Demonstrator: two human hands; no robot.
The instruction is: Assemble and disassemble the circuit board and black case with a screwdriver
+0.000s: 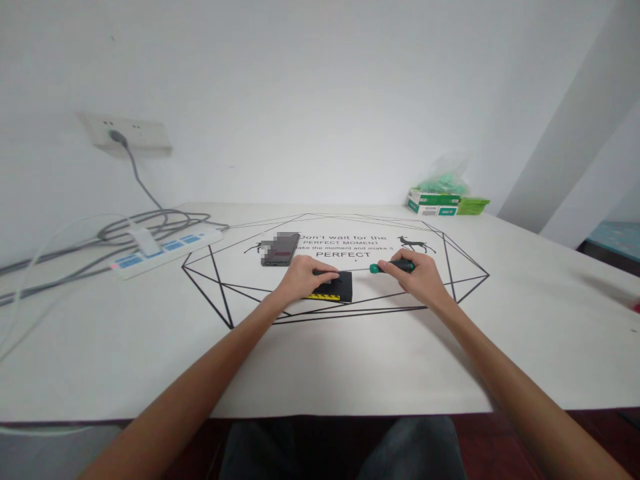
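A screwdriver (406, 265) with a black and green handle is held in my right hand (419, 272), its thin shaft pointing left. The shaft's tip reaches the fingertips of my left hand (304, 277). Those fingers are pinched together over a black block (345, 288) with a yellow strip along its front edge. Whatever small piece sits between the left fingertips is too small to make out. Behind my left hand a dark phone (281, 250) lies on the table, partly pixelated.
On the left, a white power strip (170, 251) lies with grey cables (165, 220) looped around it. Green and white boxes (434, 202) with a plastic bag on top stand at the back right of the white table (350, 373). A wall rises behind.
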